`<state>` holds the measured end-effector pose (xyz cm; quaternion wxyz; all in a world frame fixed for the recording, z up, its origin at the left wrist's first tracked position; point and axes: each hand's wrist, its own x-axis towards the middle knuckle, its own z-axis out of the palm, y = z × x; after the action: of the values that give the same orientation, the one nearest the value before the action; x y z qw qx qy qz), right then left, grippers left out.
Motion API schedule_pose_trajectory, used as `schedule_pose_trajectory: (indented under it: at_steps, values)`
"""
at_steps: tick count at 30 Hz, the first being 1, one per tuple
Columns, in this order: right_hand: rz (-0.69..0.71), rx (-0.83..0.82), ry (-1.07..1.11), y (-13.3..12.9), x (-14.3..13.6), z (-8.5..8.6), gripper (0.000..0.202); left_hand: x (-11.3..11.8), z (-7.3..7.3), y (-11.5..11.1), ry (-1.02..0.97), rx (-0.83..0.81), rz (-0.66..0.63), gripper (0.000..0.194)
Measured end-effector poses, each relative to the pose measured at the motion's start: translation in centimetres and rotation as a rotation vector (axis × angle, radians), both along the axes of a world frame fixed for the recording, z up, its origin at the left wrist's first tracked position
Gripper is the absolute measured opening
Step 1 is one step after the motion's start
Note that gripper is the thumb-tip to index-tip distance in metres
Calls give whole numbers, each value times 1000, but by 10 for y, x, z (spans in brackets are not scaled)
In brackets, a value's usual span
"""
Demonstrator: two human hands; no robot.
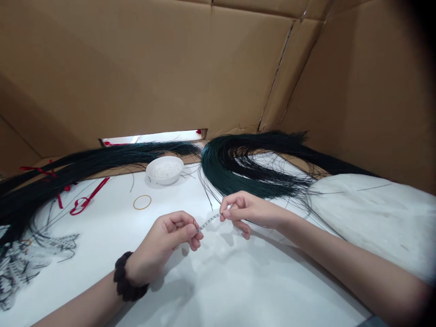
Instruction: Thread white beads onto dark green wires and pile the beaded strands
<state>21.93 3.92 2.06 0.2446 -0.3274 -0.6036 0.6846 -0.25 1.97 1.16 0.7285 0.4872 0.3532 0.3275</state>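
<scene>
A short beaded strand, white with dark marks, stretches between my two hands over the white table. My left hand, with a dark scrunchie on its wrist, pinches the strand's lower left end between thumb and fingertips. The upper right end is pinched by my right hand, whose lower fingers hang loosely. Beyond my hands stands a white bowl with small whitish pieces inside. A curved bundle of dark strands lies just behind my right hand.
Cardboard walls rise behind and at the right. More dark strands, a red ribbon and a yellow rubber band lie left. Black-and-white pieces are piled at the far left; a white plastic bag is right.
</scene>
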Motion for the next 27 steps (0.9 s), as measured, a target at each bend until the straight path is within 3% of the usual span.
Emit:
schedule_pose_trajectory:
  at_steps: [17,27]
  values:
    - [-6,4,-21,-2,0,1,17,-1,-5,4,151,148,51,14]
    - [-10,2,-29,-1,0,1,17,1,2,-1,301,300,91,9]
